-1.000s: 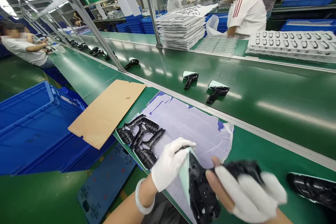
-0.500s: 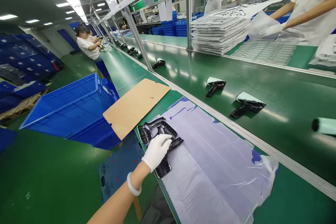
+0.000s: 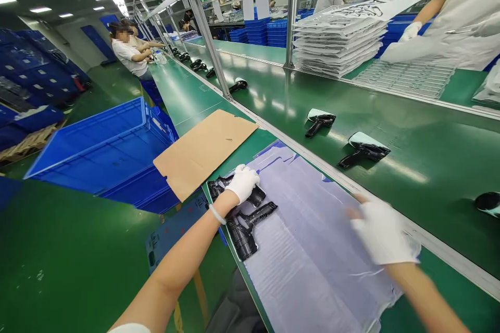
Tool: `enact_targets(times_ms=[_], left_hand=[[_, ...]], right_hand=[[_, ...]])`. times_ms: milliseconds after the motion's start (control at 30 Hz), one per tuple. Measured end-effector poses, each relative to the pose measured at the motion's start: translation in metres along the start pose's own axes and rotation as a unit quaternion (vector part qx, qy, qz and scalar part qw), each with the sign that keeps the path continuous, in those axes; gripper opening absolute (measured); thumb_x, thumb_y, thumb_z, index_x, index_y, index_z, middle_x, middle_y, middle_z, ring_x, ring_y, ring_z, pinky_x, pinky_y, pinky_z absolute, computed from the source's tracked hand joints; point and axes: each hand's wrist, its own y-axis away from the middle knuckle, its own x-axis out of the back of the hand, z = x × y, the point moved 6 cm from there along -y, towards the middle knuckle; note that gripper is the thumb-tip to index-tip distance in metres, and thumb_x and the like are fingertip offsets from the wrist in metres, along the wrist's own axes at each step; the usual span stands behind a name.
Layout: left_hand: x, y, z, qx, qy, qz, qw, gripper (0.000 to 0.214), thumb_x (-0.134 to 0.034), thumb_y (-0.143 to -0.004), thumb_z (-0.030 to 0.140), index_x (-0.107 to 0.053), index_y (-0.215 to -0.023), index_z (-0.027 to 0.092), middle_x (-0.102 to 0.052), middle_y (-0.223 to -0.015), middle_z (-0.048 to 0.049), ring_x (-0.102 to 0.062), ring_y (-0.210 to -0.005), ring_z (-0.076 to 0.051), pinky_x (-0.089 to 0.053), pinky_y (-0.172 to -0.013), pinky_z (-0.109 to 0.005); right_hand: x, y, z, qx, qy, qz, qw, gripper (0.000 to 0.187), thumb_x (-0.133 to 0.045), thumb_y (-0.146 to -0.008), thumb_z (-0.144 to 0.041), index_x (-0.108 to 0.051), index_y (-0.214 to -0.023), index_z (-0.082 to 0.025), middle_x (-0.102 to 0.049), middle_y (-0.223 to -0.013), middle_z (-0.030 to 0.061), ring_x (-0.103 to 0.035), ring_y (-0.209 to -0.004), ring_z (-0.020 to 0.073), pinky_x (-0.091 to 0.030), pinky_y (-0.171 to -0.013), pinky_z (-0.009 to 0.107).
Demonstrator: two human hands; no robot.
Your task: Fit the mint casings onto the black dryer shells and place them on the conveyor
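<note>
My left hand (image 3: 242, 183), in a white glove, has its fingers curled down over the far black pistol-shaped plastic shell (image 3: 258, 196) at the bench's left edge. The fingertips are partly hidden. Just nearer to me lies another black pistol-shaped shell (image 3: 242, 239), its handle pointing right onto the plastic-covered mat (image 3: 308, 229). Over the mat's right side is my right hand (image 3: 380, 231), also gloved but with bare thumb and fingertip showing. It is blurred by motion, its thumb and finger apart, and nothing shows between them.
Beyond the metal rail, the green belt (image 3: 429, 166) carries several pistol-shaped housings (image 3: 365, 150). A cardboard sheet (image 3: 205, 151) lies past the shells, beside blue crates (image 3: 97, 156). A metal post (image 3: 207, 36) rises at the rail. Across the belt, a person stands near stacked wrapped sheets (image 3: 339, 41).
My left hand has moved away from me, from the nearer shell to the farther one. My right hand has come into view at the right. The housings on the belt have shifted slightly left.
</note>
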Motion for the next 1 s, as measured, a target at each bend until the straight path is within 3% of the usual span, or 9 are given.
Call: enact_targets(times_ms=[133,267,367,467,533,633,767,833,1000], left_hand=[[0.06,0.033,-0.019,0.034,-0.031,0.055,0.997,0.026,-0.043,-0.077,0.009,-0.064,-0.086,0.021,-0.059,-0.085,-0.0077,-0.051,-0.088,-0.024,-0.031,-0.09,-0.043],[0.106,0.077,-0.065,0.185,-0.008,0.138,0.973,0.029,-0.037,-0.082,0.017,-0.062,-0.096,0.019,-0.062,-0.091,-0.0098,-0.054,-0.09,-0.026,-0.038,-0.082,-0.039],[0.099,0.104,-0.106,0.334,0.161,0.181,0.911,0.028,-0.038,-0.084,0.026,-0.061,-0.099,0.018,-0.064,-0.091,-0.01,-0.057,-0.091,-0.028,-0.041,-0.081,-0.039],[0.051,0.111,-0.118,0.379,0.517,0.163,0.75,0.021,-0.046,-0.082,0.027,-0.059,-0.092,0.015,-0.065,-0.091,-0.0106,-0.059,-0.088,-0.025,-0.045,-0.077,-0.035],[0.017,0.105,-0.099,0.352,0.703,0.1,0.609,0.02,-0.048,-0.082,0.027,-0.058,-0.091,0.013,-0.066,-0.092,-0.0123,-0.062,-0.085,-0.022,-0.049,-0.074,-0.034],[-0.016,0.098,-0.059,0.329,0.791,0.021,0.515,0.022,-0.048,-0.084,0.03,-0.057,-0.095,0.013,-0.065,-0.095,-0.0126,-0.063,-0.085,-0.02,-0.052,-0.071,-0.034],[-0.036,0.09,0.01,0.317,0.88,-0.046,0.352,0.023,-0.06,-0.08,0.037,-0.057,-0.093,0.018,-0.063,-0.092,-0.0057,-0.062,-0.078,-0.016,-0.052,-0.068,-0.032],[-0.033,0.086,0.039,0.283,0.891,-0.031,0.353,0.027,-0.067,-0.075,0.038,-0.058,-0.089,0.017,-0.062,-0.087,-0.0037,-0.061,-0.076,-0.013,-0.05,-0.072,-0.027],[0.008,0.085,0.102,0.035,0.834,-0.042,0.549,0.059,-0.069,-0.068,0.056,-0.057,-0.11,0.015,-0.063,-0.091,-0.0059,-0.058,-0.084,-0.019,-0.046,-0.081,-0.033]], right_hand=[[-0.064,0.015,-0.176,0.23,-0.062,-0.108,0.965,0.048,-0.051,-0.076,-0.014,-0.053,-0.124,-0.014,-0.05,-0.13,0.0138,-0.045,-0.121,0.0263,-0.034,-0.102,0.041],[-0.092,0.02,-0.252,0.294,-0.03,-0.173,0.94,0.042,-0.041,-0.083,-0.009,-0.052,-0.123,-0.012,-0.049,-0.131,0.0161,-0.039,-0.126,0.027,-0.024,-0.107,0.049],[-0.077,0.026,-0.236,0.243,-0.01,-0.207,0.948,0.028,-0.039,-0.081,-0.006,-0.062,-0.097,-0.011,-0.061,-0.107,0.0169,-0.052,-0.11,0.0272,-0.033,-0.099,0.047],[-0.053,0.048,-0.184,0.088,-0.076,-0.284,0.952,0.018,-0.049,-0.075,-0.011,-0.058,-0.089,-0.016,-0.065,-0.084,0.0106,-0.061,-0.085,0.0255,-0.045,-0.077,0.039],[-0.039,0.07,-0.15,-0.036,-0.213,-0.339,0.916,0.018,-0.049,-0.074,-0.015,-0.053,-0.091,-0.018,-0.065,-0.079,0.0061,-0.061,-0.07,0.0203,-0.046,-0.065,0.033],[-0.017,0.101,-0.124,-0.162,-0.419,-0.359,0.818,0.014,-0.042,-0.083,-0.031,-0.048,-0.081,-0.019,-0.062,-0.069,0.0025,-0.058,-0.056,0.0149,-0.045,-0.057,0.028],[0.013,0.116,-0.112,-0.184,-0.482,-0.209,0.831,0.038,-0.035,-0.087,-0.053,-0.053,-0.084,-0.019,-0.06,-0.065,0.0028,-0.056,-0.058,0.0158,-0.047,-0.06,0.03],[0.023,0.121,-0.108,-0.179,-0.477,-0.099,0.855,0.038,-0.036,-0.088,-0.051,-0.054,-0.1,-0.021,-0.064,-0.078,0.0042,-0.058,-0.06,0.0163,-0.049,-0.063,0.031],[0.037,0.122,-0.113,-0.025,-0.297,0.092,0.95,0.038,-0.044,-0.086,-0.032,-0.048,-0.123,-0.027,-0.063,-0.085,0.0057,-0.06,-0.071,0.0204,-0.051,-0.061,0.032]])
